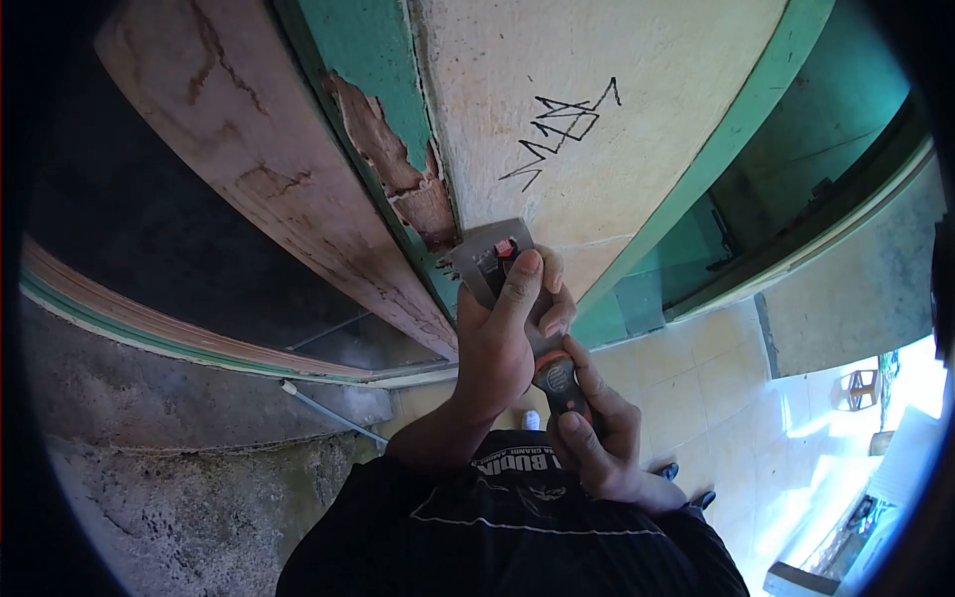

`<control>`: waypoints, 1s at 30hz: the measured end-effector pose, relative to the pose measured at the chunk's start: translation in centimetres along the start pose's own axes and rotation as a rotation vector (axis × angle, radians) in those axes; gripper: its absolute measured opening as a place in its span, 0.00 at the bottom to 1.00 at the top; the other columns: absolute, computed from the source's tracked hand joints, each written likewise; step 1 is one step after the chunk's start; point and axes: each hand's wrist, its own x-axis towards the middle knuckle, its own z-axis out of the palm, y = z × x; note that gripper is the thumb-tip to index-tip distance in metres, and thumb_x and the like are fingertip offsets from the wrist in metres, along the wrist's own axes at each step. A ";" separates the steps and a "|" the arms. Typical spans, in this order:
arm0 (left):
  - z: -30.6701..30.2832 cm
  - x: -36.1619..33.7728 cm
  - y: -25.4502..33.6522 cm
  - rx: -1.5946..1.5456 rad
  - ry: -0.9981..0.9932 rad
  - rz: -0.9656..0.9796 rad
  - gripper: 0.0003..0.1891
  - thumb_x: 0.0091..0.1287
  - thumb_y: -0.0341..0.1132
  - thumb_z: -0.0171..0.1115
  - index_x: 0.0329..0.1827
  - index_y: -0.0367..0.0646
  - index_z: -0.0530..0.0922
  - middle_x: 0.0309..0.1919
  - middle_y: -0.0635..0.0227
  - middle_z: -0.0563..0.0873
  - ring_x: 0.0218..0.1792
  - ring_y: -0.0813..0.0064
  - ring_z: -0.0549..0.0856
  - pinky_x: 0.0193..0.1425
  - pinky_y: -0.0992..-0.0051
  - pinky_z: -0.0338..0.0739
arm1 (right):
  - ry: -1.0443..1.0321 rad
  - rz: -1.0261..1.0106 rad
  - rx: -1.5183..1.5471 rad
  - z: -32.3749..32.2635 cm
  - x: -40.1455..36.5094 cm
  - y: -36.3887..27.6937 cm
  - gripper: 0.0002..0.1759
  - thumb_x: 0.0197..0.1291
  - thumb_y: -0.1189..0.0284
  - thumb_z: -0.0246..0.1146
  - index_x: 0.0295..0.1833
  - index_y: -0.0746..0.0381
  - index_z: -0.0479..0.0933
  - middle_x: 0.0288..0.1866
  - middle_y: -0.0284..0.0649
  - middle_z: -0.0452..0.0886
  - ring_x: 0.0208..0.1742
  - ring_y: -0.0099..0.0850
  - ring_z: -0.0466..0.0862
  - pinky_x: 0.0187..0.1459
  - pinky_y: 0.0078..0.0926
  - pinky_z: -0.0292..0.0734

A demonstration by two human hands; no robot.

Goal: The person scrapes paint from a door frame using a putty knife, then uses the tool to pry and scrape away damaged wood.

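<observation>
Both of my hands grip one scraper, a wide flat metal blade (472, 269) with a red-and-black label and a dark handle (558, 382) with an orange band. My left hand (494, 343) is closed around the blade, thumb lying flat over its face and fingers curled at the far side. Lower down, my right hand (609, 443) wraps the handle, with the thumb along it. The blade's edge is right at the lower end of a green wooden frame (373, 40), where a broken brown patch (383, 149) shows rotted or bare material under flaked paint.
A cream wall (597, 50) with a black scribble stands beside the frame. To the left runs a stained pinkish post (239, 139) next to a dark opening. Below are a rough stained concrete surface (199, 497) and pale floor tiles (696, 388). A small stool (858, 389) stands at the right.
</observation>
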 end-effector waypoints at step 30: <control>1.4 0.3 0.0 -0.017 0.066 0.100 0.13 0.73 0.39 0.50 0.32 0.40 0.69 0.23 0.72 0.71 0.19 0.84 0.68 0.24 0.83 0.60 | -0.033 0.025 -0.028 -0.7 -0.1 -1.0 0.34 0.67 0.70 0.54 0.73 0.71 0.49 0.33 0.31 0.74 0.30 0.15 0.69 0.34 0.11 0.65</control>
